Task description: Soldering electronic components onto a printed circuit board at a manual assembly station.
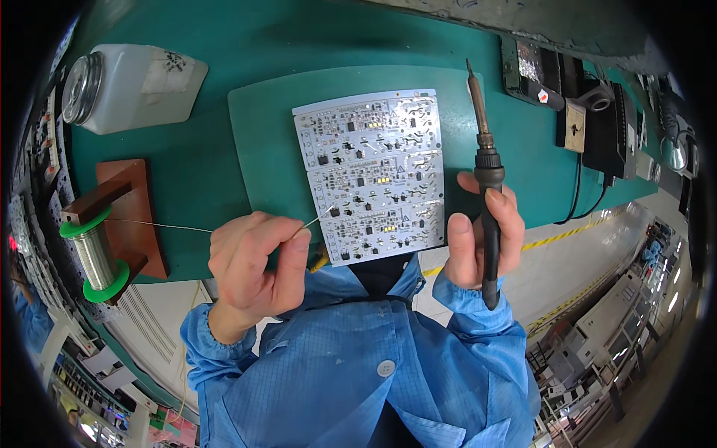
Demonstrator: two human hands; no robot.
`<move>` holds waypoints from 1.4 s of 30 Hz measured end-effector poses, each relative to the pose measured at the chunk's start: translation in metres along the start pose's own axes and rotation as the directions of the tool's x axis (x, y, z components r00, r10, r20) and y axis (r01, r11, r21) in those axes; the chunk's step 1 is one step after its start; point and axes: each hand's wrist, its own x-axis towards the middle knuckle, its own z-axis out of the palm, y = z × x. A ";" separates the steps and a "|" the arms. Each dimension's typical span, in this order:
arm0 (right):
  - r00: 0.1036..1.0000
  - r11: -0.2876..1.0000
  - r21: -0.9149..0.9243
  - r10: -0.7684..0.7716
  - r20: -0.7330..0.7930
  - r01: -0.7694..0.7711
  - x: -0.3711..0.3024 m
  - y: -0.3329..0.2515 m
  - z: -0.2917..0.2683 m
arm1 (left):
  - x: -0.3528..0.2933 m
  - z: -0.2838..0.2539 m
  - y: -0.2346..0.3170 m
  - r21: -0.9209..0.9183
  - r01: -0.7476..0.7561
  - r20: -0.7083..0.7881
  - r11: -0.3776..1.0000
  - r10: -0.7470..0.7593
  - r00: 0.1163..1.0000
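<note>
A white circuit board panel (377, 175) with three rows of small parts lies on a green mat (261, 134) in front of me. My left hand (261, 261) is closed, pinching solder wire (320, 217) between thumb and forefinger. The wire's tip reaches over the panel's left edge, by a dark part; whether it touches cannot be told. Its other end runs back to a solder spool (95, 254) with green flanges. My right hand (489, 231) grips a black-handled soldering iron (489, 175), its tip pointing up and away, right of the panel.
The spool hangs on a reddish-brown stand (138, 216) at left. Behind it lies a translucent white bottle (142, 88) with a metal-coloured cap. Dark devices (609, 134) with black cables stand at the far right. A grey ledge (523, 30) crosses the back.
</note>
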 end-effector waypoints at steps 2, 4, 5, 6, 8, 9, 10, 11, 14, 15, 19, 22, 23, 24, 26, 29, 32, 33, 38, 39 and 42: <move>1.000 1.000 -0.005 -0.008 -0.007 0.008 0.001 0.000 0.000 | -0.001 0.000 -0.002 -0.012 -0.010 -0.004 1.000 0.010 1.000; 1.000 1.000 0.014 -0.015 -0.015 0.015 0.001 0.000 0.001 | -0.002 0.001 -0.002 -0.024 -0.019 -0.006 1.000 0.019 1.000; 1.000 1.000 0.011 -0.009 -0.020 0.009 0.000 -0.001 0.001 | -0.003 0.001 -0.001 -0.007 0.008 -0.013 1.000 -0.008 1.000; 1.000 1.000 0.016 -0.004 -0.024 0.004 0.000 -0.002 0.002 | -0.004 0.001 -0.001 0.010 0.035 -0.021 0.999 -0.035 0.999; 0.999 1.000 0.020 0.006 -0.033 -0.005 0.000 -0.002 0.002 | -0.005 0.001 -0.001 0.021 0.039 -0.022 0.999 -0.038 0.999; 1.000 1.000 0.019 0.004 -0.031 -0.003 0.000 -0.002 0.001 | -0.006 0.002 -0.001 0.035 0.043 -0.030 0.998 -0.042 0.999; 1.000 1.000 0.017 0.002 -0.028 -0.002 0.000 -0.001 0.001 | -0.008 0.002 -0.001 0.033 0.042 -0.022 0.999 -0.042 0.999; 0.999 1.000 0.015 0.009 -0.033 -0.008 -0.001 -0.001 0.000 | -0.009 0.003 -0.001 0.028 0.058 -0.038 0.998 -0.057 0.998; 0.999 0.999 0.033 0.008 -0.034 -0.007 -0.002 0.000 0.000 | -0.009 0.007 -0.002 0.006 0.059 -0.086 0.998 -0.058 0.995; 0.999 0.999 0.053 0.007 -0.032 -0.006 -0.002 0.000 0.001 | -0.009 0.008 -0.002 -0.011 0.043 -0.125 0.999 -0.044 0.991; 0.999 0.997 0.064 0.043 -0.012 -0.042 -0.004 -0.008 -0.003 | 0.005 -0.004 -0.001 0.129 0.045 -0.032 0.991 -0.041 0.999; 0.998 0.998 0.048 0.040 0.041 -0.042 -0.013 -0.012 -0.007 | 0.025 -0.010 0.001 0.258 -0.012 0.011 0.966 0.009 1.000; 0.998 0.995 0.083 0.057 -0.035 -0.053 -0.016 -0.014 -0.003 | 0.035 -0.007 0.008 0.313 0.159 0.004 0.936 -0.169 0.986; 0.998 0.995 0.085 0.058 -0.038 -0.055 -0.019 -0.013 -0.002 | 0.041 -0.005 0.011 0.365 0.322 -0.014 0.874 -0.341 0.940; 0.998 0.995 0.090 0.053 -0.039 -0.050 -0.023 -0.013 0.000 | 0.047 -0.001 0.002 0.371 0.251 0.020 0.894 -0.278 0.961; 0.996 0.993 0.087 0.085 -0.040 -0.081 -0.025 -0.018 0.001 | 0.050 0.004 -0.011 0.369 0.138 0.079 0.919 -0.179 0.981; 0.997 0.993 0.108 0.062 -0.049 -0.056 -0.032 -0.015 0.001 | 0.049 0.007 -0.010 0.318 0.143 0.076 0.937 -0.176 0.981; 0.997 0.992 0.109 0.064 -0.052 -0.058 -0.033 -0.015 0.000 | 0.049 0.008 -0.010 0.270 0.187 0.048 0.944 -0.207 0.977; 0.999 0.995 0.095 0.024 -0.040 -0.020 -0.037 -0.014 0.000 | 0.041 0.005 -0.017 0.084 0.167 -0.023 0.982 -0.165 0.986; 0.999 0.995 0.097 0.024 -0.040 -0.020 -0.037 -0.014 0.000 | 0.040 0.004 -0.017 0.065 0.150 -0.028 0.987 -0.148 0.989; 0.999 0.995 0.100 0.019 -0.038 -0.015 -0.038 -0.012 -0.001 | 0.041 0.003 -0.015 0.059 0.142 -0.021 0.988 -0.141 0.990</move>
